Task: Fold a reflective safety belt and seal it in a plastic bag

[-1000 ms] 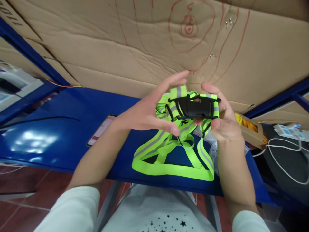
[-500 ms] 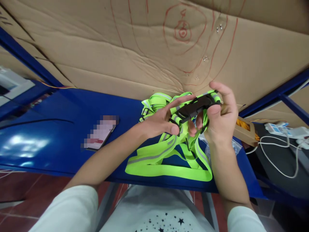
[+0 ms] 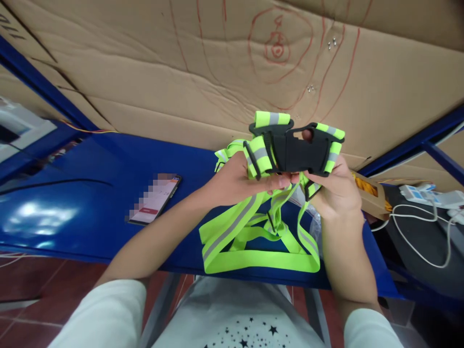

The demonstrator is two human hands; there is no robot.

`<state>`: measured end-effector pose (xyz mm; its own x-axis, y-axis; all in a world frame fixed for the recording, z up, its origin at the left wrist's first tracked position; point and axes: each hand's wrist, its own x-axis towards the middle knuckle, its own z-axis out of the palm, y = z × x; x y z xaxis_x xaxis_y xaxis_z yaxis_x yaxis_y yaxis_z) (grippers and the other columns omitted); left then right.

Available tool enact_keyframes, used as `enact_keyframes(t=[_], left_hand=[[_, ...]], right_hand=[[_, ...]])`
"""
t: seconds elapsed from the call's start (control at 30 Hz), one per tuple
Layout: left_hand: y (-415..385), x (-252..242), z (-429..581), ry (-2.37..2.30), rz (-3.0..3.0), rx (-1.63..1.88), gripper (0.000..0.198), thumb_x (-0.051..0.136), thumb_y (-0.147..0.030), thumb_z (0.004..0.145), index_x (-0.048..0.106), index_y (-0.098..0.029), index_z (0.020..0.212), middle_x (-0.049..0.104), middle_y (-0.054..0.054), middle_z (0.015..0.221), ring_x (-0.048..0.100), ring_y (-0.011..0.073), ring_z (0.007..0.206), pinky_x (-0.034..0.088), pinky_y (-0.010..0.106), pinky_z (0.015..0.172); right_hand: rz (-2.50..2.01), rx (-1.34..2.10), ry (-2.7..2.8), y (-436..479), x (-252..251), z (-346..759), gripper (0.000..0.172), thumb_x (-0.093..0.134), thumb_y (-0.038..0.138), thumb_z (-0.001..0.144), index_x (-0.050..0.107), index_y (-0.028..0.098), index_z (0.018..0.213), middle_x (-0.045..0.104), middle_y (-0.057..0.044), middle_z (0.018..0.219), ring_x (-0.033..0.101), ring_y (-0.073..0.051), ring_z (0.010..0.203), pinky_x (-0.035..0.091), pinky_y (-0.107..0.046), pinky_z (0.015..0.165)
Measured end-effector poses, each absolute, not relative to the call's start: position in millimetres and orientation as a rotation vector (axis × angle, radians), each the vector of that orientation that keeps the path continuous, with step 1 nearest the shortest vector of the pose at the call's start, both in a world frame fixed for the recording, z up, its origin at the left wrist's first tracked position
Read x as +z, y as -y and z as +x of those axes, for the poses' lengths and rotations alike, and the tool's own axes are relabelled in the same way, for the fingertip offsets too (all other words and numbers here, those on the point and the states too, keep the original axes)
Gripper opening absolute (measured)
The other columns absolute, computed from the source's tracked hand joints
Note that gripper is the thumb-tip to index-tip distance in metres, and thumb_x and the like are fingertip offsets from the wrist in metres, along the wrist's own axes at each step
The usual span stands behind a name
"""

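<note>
A black plastic side-release buckle [image 3: 301,152] faces me above the table, its two halves joined. Fluorescent yellow-green straps with grey reflective bands loop through both its ends. My left hand [image 3: 237,180] is closed around the buckle's left part from behind and below; its thumb lies along the lower edge and most fingers are hidden. From the right, my right hand [image 3: 339,191] grips the other end, with a fingertip showing through the buckle's upper gap. Below hangs the rest of the reflective harness [image 3: 261,261], its wide loop resting near the table's front edge.
A phone [image 3: 154,200] lies on the blue table [image 3: 97,164] to the left. Upright cardboard [image 3: 126,72] with red drawn lines backs the table. Clear plastic wrap [image 3: 316,227] lies by my right wrist. Farther right are a small carton [image 3: 373,198] and white cables [image 3: 413,251].
The buckle has been turned so its broad face points toward me and it sits higher. My left fingers have gone from its top edge to behind it; my right thumb has moved below.
</note>
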<state>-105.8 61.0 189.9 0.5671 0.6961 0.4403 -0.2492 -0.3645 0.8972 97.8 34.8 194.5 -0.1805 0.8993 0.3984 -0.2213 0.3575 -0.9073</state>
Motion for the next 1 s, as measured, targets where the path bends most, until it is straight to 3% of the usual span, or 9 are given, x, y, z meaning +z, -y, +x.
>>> enact_keyframes(t=[0.2, 0.33, 0.5, 0.53, 0.63, 0.7, 0.83, 0.93, 1.0], left_hand=[[-66.3, 187.9, -106.5, -0.425, 1.923, 1.094, 0.026, 0.089, -0.038, 0.078, 0.079, -0.019, 0.093, 0.079, 0.005, 0.096, 0.073, 0.0276, 0.106, 0.056, 0.039, 0.103], [-58.4, 183.9, -96.6, -0.474, 1.891, 1.117, 0.039, 0.093, -0.044, 0.071, 0.08, -0.024, 0.102, 0.079, 0.005, 0.109, 0.066, 0.0313, 0.127, 0.048, 0.046, 0.118], [-58.3, 168.1, -87.6, -0.585, 1.648, 1.208, 0.044, 0.086, -0.049, 0.078, 0.077, -0.024, 0.112, 0.077, 0.006, 0.126, 0.069, 0.03, 0.124, 0.049, 0.049, 0.119], [-61.1, 165.0, -88.3, -0.613, 1.599, 1.212, 0.044, 0.085, -0.049, 0.077, 0.077, -0.023, 0.111, 0.076, 0.007, 0.128, 0.069, 0.0305, 0.124, 0.049, 0.049, 0.119], [-69.9, 159.9, -91.5, -0.681, 1.484, 1.192, 0.042, 0.087, -0.043, 0.074, 0.078, -0.02, 0.108, 0.076, 0.009, 0.128, 0.067, 0.0321, 0.127, 0.049, 0.049, 0.118], [-72.9, 159.6, -91.2, -0.678, 1.451, 1.182, 0.042, 0.088, -0.038, 0.071, 0.078, -0.02, 0.108, 0.078, 0.007, 0.123, 0.066, 0.0315, 0.129, 0.047, 0.049, 0.12], [-71.0, 159.5, -83.6, -0.54, 1.316, 1.102, 0.042, 0.094, -0.031, 0.068, 0.079, -0.022, 0.106, 0.08, 0.004, 0.119, 0.066, 0.0302, 0.13, 0.049, 0.046, 0.119], [-68.8, 156.4, -79.1, -0.372, 1.127, 0.94, 0.036, 0.094, -0.029, 0.07, 0.079, -0.021, 0.102, 0.081, 0.006, 0.117, 0.074, 0.0311, 0.118, 0.057, 0.045, 0.108], [-68.7, 153.8, -78.5, -0.248, 1.043, 0.747, 0.035, 0.092, -0.032, 0.074, 0.079, -0.02, 0.104, 0.081, 0.009, 0.113, 0.077, 0.0332, 0.111, 0.06, 0.048, 0.103]], right_hand=[[-0.669, 0.755, 1.331, -28.1, 187.6, 81.6, 0.025, 0.091, 0.041, 0.075, 0.075, 0.029, 0.089, 0.079, -0.002, 0.101, 0.074, -0.028, 0.114, 0.065, -0.044, 0.093], [-0.732, 0.48, 1.418, -27.2, 179.5, 76.8, 0.004, 0.079, 0.035, 0.089, 0.078, 0.031, 0.087, 0.079, -0.001, 0.095, 0.075, -0.028, 0.107, 0.064, -0.046, 0.093], [-0.747, 0.408, 1.589, -31.6, 181.7, 85.4, 0.009, 0.072, 0.032, 0.095, 0.08, 0.03, 0.097, 0.079, 0.0, 0.107, 0.074, -0.028, 0.11, 0.059, -0.05, 0.105], [-0.744, 0.475, 1.659, -31.4, 185.9, 89.9, 0.015, 0.075, 0.032, 0.093, 0.079, 0.03, 0.107, 0.078, 0.0, 0.117, 0.071, -0.028, 0.118, 0.056, -0.05, 0.111], [-0.744, 0.77, 1.937, -28.3, 200.3, 104.7, 0.066, 0.086, 0.039, 0.083, 0.062, 0.032, 0.144, 0.058, -0.001, 0.154, 0.05, -0.03, 0.149, 0.039, -0.049, 0.129], [-0.796, 0.87, 1.991, -26.4, 205.7, 110.7, 0.085, 0.091, 0.041, 0.077, 0.052, 0.033, 0.153, 0.048, 0.0, 0.163, 0.04, -0.027, 0.156, 0.032, -0.045, 0.134], [-0.927, 0.823, 1.718, -27.6, 201.9, 107.4, 0.058, 0.092, 0.03, 0.077, 0.069, 0.03, 0.13, 0.073, 0.001, 0.129, 0.07, -0.022, 0.12, 0.06, -0.038, 0.109], [-0.913, 0.824, 1.61, -28.6, 198.7, 101.1, 0.047, 0.093, 0.03, 0.075, 0.075, 0.029, 0.118, 0.077, 0.0, 0.107, 0.074, -0.021, 0.092, 0.069, -0.035, 0.079], [-0.894, 0.763, 1.57, -27.3, 200.5, 99.5, 0.045, 0.092, 0.03, 0.077, 0.075, 0.029, 0.119, 0.077, 0.0, 0.104, 0.074, -0.021, 0.089, 0.069, -0.035, 0.073]])
